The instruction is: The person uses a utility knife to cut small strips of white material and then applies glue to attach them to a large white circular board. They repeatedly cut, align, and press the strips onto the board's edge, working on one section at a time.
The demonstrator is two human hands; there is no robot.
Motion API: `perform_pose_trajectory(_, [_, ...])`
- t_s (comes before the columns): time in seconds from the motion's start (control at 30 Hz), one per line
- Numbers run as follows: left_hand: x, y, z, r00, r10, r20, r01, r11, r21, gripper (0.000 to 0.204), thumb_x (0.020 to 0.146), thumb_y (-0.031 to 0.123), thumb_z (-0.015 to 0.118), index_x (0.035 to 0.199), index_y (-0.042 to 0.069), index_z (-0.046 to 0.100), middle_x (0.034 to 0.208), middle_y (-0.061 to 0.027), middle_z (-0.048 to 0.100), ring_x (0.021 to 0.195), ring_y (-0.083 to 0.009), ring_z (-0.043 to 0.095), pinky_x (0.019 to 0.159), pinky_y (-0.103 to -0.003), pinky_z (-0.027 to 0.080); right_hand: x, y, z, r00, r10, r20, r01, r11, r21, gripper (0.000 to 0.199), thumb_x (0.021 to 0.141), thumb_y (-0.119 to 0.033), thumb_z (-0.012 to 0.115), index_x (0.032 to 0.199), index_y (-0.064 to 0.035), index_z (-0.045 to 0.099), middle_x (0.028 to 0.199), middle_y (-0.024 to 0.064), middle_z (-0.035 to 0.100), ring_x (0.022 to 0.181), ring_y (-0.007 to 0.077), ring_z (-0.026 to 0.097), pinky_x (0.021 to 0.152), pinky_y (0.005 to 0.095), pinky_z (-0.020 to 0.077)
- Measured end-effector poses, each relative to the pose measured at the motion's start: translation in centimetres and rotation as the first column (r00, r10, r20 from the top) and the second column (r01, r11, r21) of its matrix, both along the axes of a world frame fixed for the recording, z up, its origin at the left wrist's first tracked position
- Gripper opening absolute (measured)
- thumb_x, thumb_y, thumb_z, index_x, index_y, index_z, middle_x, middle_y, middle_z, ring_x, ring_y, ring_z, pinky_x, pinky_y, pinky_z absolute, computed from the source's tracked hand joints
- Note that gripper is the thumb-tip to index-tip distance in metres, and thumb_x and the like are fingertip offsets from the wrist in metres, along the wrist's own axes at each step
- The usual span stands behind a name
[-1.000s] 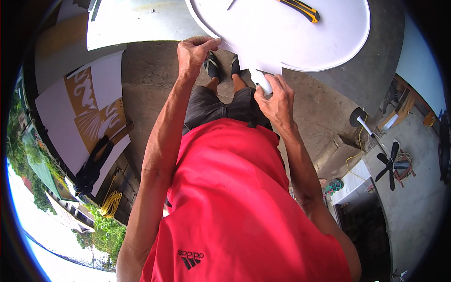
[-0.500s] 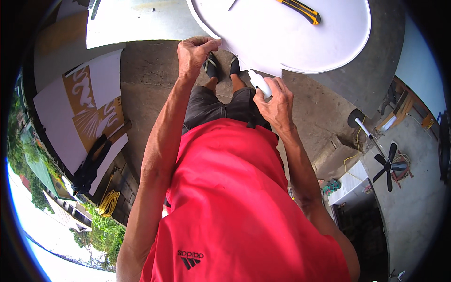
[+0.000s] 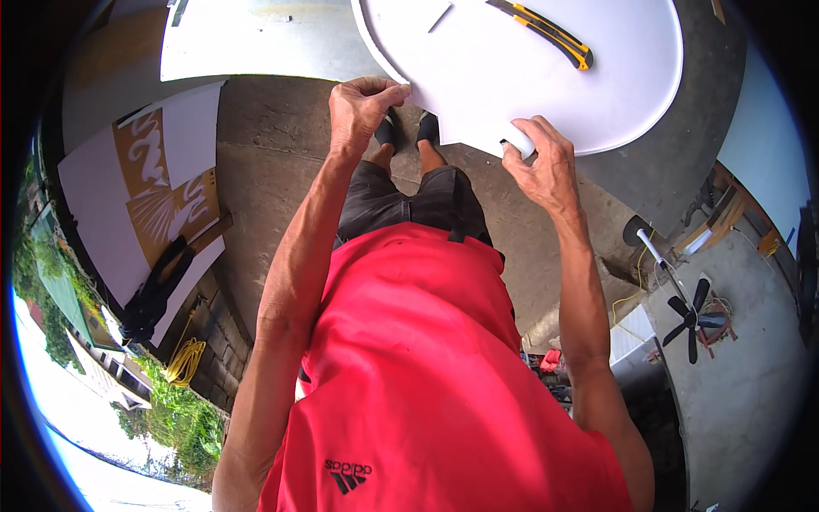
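Head camera: pinch on one side, wrap-around grip on the other!

Look at the left hand (image 3: 358,111), up at the near-left edge of a big, rounded white panel (image 3: 478,77): thumb and forefinger are pressed together, pinching the lower end of the thin, raised white rim strip (image 3: 373,44) that curves along that edge. Over to the right hand (image 3: 550,166), fingers and thumb curled round a small white plastic bottle (image 3: 519,141), right at the panel's near edge. Its tip is lost against all that white, so I can't tell whether it touches. Farther up the panel lies a yellow-and-black utility knife (image 3: 554,38), blade pointing up and left, handle slanting toward the right edge. To its left, nearer the left edge, a thin white piece with a dark side (image 3: 439,17). Past the panel's right edge, a flat dark grey board (image 3: 682,111); past its left edge, a broad pale sheet (image 3: 273,43).
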State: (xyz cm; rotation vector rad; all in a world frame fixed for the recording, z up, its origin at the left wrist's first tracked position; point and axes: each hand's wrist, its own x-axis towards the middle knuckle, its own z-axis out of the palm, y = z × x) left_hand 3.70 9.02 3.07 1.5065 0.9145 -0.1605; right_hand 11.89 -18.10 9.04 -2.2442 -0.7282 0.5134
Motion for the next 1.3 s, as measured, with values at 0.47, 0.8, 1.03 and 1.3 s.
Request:
perform_pose_trajectory(0.47, [-0.4, 0.0, -0.4, 1.000, 0.009, 0.016, -0.010, 1.000, 0.015, 0.018, 0.082, 0.019, 0.083, 0.086, 0.002, 0.078, 0.071, -0.0015, 0.071, 0.057, -0.0037, 0.053, 0.050, -0.021, 0.040, 4.8, 0.6, 1.0, 0.978, 0.205, -0.042, -0.207, 0.977, -0.059, 0.029, 0.077, -0.003, 0.065, 0.104, 0.0079, 0.064, 0.090, 0.0189, 0.064, 0.080, 0.0342, 0.065, 0.072, 0.0439, 0.0530])
perform_pose_trajectory(0.8, [-0.3, 0.1, 0.2, 1.000, -0.012, 0.017, 0.012, 1.000, 0.008, 0.023, 0.082, 0.022, 0.084, 0.090, 0.001, 0.078, 0.075, -0.0023, 0.073, 0.062, -0.0046, 0.058, 0.053, -0.022, 0.045, 4.6, 0.9, 1.4, 0.980, 0.191, -0.065, -0.195, 0.978, -0.068, 0.028, 0.078, -0.003, 0.066, 0.104, 0.0071, 0.063, 0.086, 0.0170, 0.061, 0.076, 0.0316, 0.064, 0.067, 0.0439, 0.0515])
perform_pose_trajectory(1.03, [-0.4, 0.0, 0.1, 0.999, 0.003, 0.052, -0.003, 1.000, 0.001, 0.020, 0.081, 0.015, 0.083, 0.091, -0.002, 0.078, 0.080, -0.0085, 0.075, 0.071, -0.0103, 0.067, 0.066, -0.026, 0.054, 4.3, 1.0, 1.5, 0.980, 0.192, -0.053, -0.196, 0.978, -0.077, 0.029, 0.077, -0.003, 0.066, 0.104, 0.0070, 0.063, 0.087, 0.0170, 0.061, 0.076, 0.0318, 0.064, 0.067, 0.0438, 0.0514])
perform_pose_trajectory(1.3, [-0.6, 0.1, -0.4, 0.999, -0.015, 0.046, 0.015, 1.000, -0.015, 0.021, 0.084, 0.016, 0.082, 0.093, -0.003, 0.077, 0.082, -0.0073, 0.076, 0.075, -0.0093, 0.068, 0.070, -0.024, 0.055, 3.9, 1.0, 1.4, 0.979, 0.204, -0.002, -0.203, 0.975, -0.088, 0.030, 0.077, -0.003, 0.066, 0.105, 0.0068, 0.063, 0.089, 0.0172, 0.062, 0.079, 0.0325, 0.064, 0.070, 0.0447, 0.0511])
